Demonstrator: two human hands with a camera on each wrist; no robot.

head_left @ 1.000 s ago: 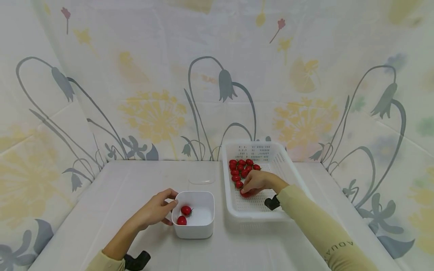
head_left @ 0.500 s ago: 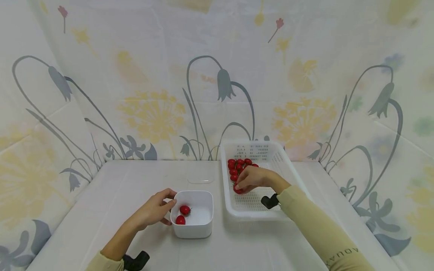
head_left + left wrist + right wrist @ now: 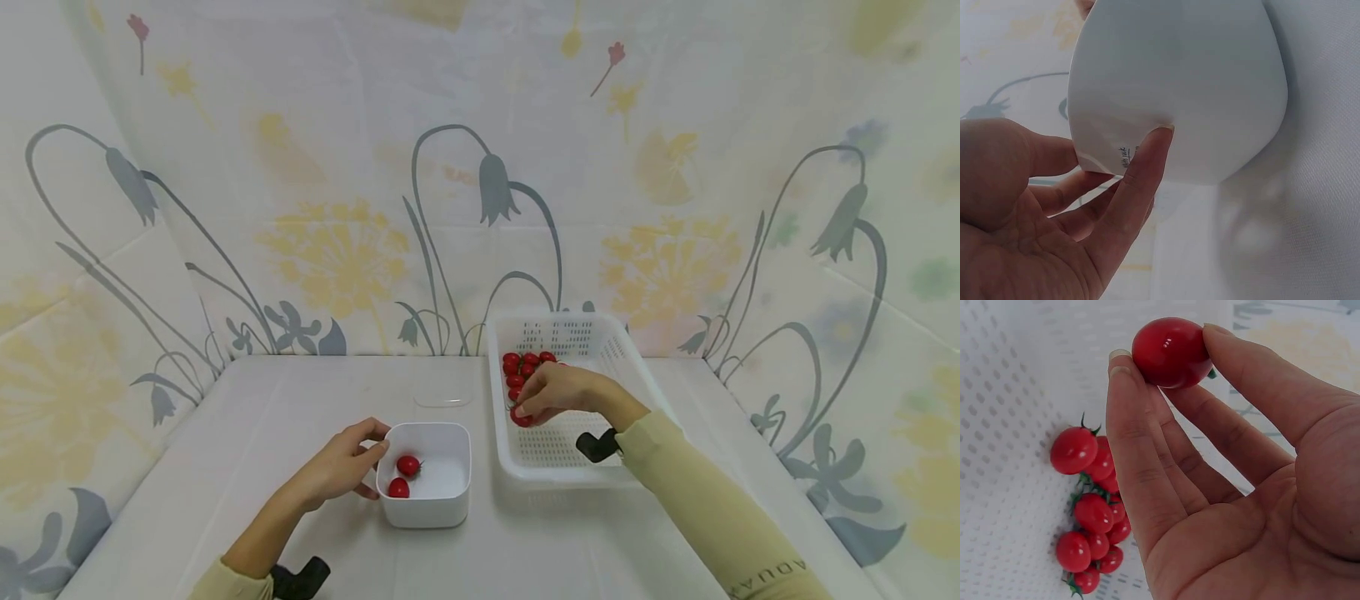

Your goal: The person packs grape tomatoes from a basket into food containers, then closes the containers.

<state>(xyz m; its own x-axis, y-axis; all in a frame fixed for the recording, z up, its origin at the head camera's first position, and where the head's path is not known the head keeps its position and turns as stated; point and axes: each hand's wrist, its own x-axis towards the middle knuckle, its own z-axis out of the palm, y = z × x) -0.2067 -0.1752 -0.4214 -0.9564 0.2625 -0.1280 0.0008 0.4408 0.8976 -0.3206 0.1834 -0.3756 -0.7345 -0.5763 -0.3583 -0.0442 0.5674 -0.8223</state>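
Note:
My right hand (image 3: pixel 558 392) pinches a red cherry tomato (image 3: pixel 1171 352) between thumb and fingertips, over the left side of a white perforated basket (image 3: pixel 652 375). Below it in the basket lie several more cherry tomatoes (image 3: pixel 1074 450), some with green stems, partly hidden by the hand in the head view. At the left, my left hand (image 3: pixel 341 462) touches the rim and outer wall of a small white square container (image 3: pixel 427 512) with loosely extended fingers. Inside that container sit two cherry tomatoes (image 3: pixel 408 466). Small dark writing marks its outer wall in the left wrist view.
A clear flat lid-like piece (image 3: pixel 442 402) lies on the white tablecloth (image 3: pixel 300 400) behind the container. Floral fabric (image 3: pixel 345 167) hangs behind and at both sides of the table. The container and basket stand apart, with a strip of cloth between them.
My right hand has shifted left within the basket, carrying the pinched tomato with it toward the basket's left wall. The left hand and container hold their places.

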